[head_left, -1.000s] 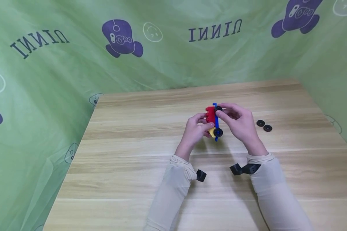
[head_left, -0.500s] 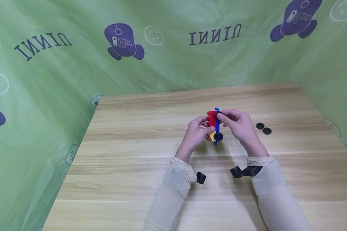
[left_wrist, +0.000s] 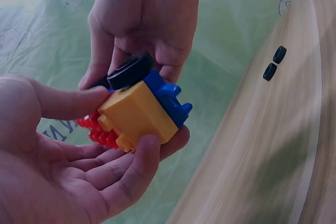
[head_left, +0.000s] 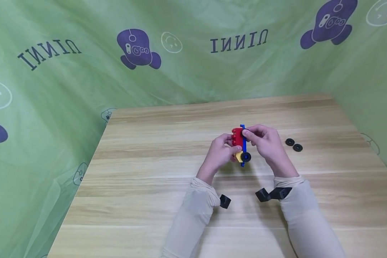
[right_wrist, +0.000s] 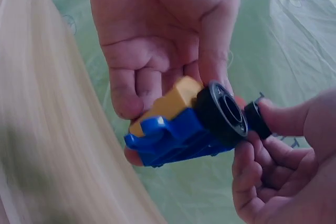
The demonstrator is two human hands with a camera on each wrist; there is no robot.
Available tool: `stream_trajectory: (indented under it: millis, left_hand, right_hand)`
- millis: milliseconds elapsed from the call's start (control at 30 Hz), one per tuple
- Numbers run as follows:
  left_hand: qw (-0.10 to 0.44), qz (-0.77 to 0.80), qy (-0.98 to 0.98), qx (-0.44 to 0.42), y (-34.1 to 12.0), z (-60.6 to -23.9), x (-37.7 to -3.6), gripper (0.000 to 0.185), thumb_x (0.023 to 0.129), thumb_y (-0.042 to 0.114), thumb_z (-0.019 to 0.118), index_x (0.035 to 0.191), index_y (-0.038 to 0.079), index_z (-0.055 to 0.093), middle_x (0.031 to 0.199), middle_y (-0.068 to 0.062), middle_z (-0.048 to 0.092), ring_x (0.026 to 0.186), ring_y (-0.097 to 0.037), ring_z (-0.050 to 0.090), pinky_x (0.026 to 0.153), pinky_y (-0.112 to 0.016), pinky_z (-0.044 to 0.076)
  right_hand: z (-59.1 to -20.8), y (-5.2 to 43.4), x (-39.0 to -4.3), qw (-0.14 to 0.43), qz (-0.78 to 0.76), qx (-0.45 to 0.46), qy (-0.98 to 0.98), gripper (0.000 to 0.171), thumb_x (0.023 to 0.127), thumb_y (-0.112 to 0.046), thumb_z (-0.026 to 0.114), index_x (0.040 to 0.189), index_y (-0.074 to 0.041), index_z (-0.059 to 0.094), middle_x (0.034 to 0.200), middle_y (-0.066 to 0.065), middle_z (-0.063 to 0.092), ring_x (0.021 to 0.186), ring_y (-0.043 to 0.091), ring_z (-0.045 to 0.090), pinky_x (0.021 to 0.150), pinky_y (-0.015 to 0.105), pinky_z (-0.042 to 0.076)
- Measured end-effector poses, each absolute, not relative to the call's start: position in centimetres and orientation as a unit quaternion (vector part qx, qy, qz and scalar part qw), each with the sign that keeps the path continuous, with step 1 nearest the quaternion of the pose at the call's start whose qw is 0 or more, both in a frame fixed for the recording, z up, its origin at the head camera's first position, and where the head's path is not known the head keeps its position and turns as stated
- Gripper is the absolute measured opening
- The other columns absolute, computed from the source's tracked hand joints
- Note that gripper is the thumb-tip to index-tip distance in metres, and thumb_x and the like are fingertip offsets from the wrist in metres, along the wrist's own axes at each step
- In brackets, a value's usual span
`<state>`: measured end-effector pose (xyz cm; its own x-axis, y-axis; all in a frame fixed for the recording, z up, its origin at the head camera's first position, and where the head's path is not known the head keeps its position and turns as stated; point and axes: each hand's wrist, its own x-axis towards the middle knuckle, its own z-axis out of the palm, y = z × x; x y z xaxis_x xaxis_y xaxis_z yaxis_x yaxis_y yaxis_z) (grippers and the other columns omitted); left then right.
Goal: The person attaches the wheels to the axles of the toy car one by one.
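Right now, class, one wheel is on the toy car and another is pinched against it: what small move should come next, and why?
Probably press the second wheel home. The right hand pinches it against the blue base while the left hand grips the block car; one wheel is already on.

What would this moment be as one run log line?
left hand: holds toy car | right hand: pinches black wheel at car | two loose wheels: on table

Two loose black wheels point(head_left: 294, 144) just right of right hand point(head_left: 268, 145); bare tabletop point(head_left: 148, 172) left, near edge
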<state>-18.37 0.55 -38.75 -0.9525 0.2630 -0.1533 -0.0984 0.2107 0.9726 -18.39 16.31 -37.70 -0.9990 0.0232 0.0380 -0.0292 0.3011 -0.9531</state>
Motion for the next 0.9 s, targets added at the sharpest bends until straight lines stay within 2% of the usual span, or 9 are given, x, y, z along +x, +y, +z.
stream_trajectory:
  millis: [100, 233, 367, 500, 567, 733, 800, 900]
  left_hand:
    - [0.141, 0.616, 0.773, 0.050, 0.7, -39.0, -18.3, 0.039, 0.087, 0.007, 0.066, 0.123, 0.000, 0.054, 0.094, -0.006, 0.058, 0.060, -0.016, 0.060, 0.066, -0.042, 0.058]
    - [0.128, 0.615, 0.777, 0.040, 0.9, -39.3, -18.5, 0.042, 0.086, 0.009, 0.066, 0.125, 0.002, 0.054, 0.097, -0.008, 0.060, 0.062, -0.016, 0.060, 0.064, -0.040, 0.058]
    - [0.084, 0.543, 0.835, 0.034, 1.1, -39.0, -18.3, 0.058, 0.084, 0.026, 0.070, 0.136, 0.011, 0.047, 0.109, -0.007, 0.060, 0.077, -0.014, 0.061, 0.069, -0.031, 0.054]
    - [0.039, 0.477, 0.877, 0.043, 1.5, -39.0, -18.1, 0.073, 0.078, 0.040, 0.075, 0.138, 0.019, 0.040, 0.116, -0.004, 0.056, 0.093, -0.015, 0.059, 0.077, -0.027, 0.048]
    - [0.027, 0.484, 0.873, 0.050, 1.7, -39.3, -18.2, 0.070, 0.078, 0.036, 0.076, 0.136, 0.018, 0.042, 0.114, -0.005, 0.057, 0.095, -0.016, 0.059, 0.079, -0.028, 0.049]
    - [0.009, 0.538, 0.842, 0.038, 1.4, -40.0, -18.8, 0.058, 0.080, 0.020, 0.074, 0.131, 0.014, 0.049, 0.106, -0.009, 0.061, 0.086, -0.018, 0.059, 0.074, -0.029, 0.051]
    - [0.012, 0.556, 0.831, 0.025, 1.0, -40.1, -19.0, 0.059, 0.080, 0.018, 0.074, 0.133, 0.013, 0.049, 0.108, -0.010, 0.059, 0.088, -0.020, 0.059, 0.077, -0.031, 0.052]
    - [0.035, 0.586, 0.809, 0.005, 0.6, -40.0, -19.2, 0.062, 0.081, 0.015, 0.073, 0.137, 0.015, 0.046, 0.112, -0.010, 0.056, 0.095, -0.020, 0.057, 0.084, -0.035, 0.052]
  right_hand:
    - [-37.8, 16.3, -18.5, 0.024, 0.607, -0.012, -0.794, 0.037, 0.090, -0.027, 0.064, 0.105, 0.007, 0.064, 0.076, -0.014, 0.059, 0.070, 0.007, 0.052, 0.061, 0.018, 0.046]
    - [-38.0, 16.3, -18.6, 0.028, 0.617, -0.005, -0.787, 0.040, 0.089, -0.028, 0.065, 0.105, 0.009, 0.064, 0.073, -0.016, 0.060, 0.068, 0.005, 0.053, 0.060, 0.018, 0.047]
    - [-38.2, 16.0, -18.7, 0.051, 0.614, -0.007, -0.788, 0.040, 0.088, -0.029, 0.067, 0.104, 0.007, 0.064, 0.075, -0.019, 0.062, 0.071, 0.003, 0.057, 0.061, 0.017, 0.049]
    - [-38.2, 15.7, -18.5, 0.076, 0.597, -0.020, -0.798, 0.042, 0.085, -0.034, 0.070, 0.103, 0.003, 0.067, 0.078, -0.017, 0.063, 0.073, 0.002, 0.060, 0.064, 0.016, 0.050]
    - [-38.1, 15.5, -18.3, 0.075, 0.599, -0.012, -0.797, 0.042, 0.085, -0.036, 0.068, 0.102, 0.002, 0.067, 0.076, -0.015, 0.065, 0.072, 0.003, 0.061, 0.064, 0.018, 0.051]
    - [-37.5, 16.3, -18.4, 0.071, 0.636, 0.001, -0.768, 0.043, 0.091, -0.037, 0.060, 0.101, 0.004, 0.066, 0.070, -0.008, 0.069, 0.065, 0.010, 0.065, 0.060, 0.022, 0.054]
    - [-37.6, 17.4, -18.6, 0.089, 0.621, -0.021, -0.778, 0.044, 0.091, -0.040, 0.059, 0.102, 0.002, 0.066, 0.068, -0.011, 0.068, 0.065, 0.008, 0.065, 0.060, 0.020, 0.054]
    - [-38.5, 20.2, -19.2, 0.116, 0.523, -0.081, -0.841, 0.043, 0.091, -0.043, 0.059, 0.105, -0.003, 0.067, 0.080, -0.004, 0.070, 0.070, 0.008, 0.063, 0.063, 0.019, 0.050]
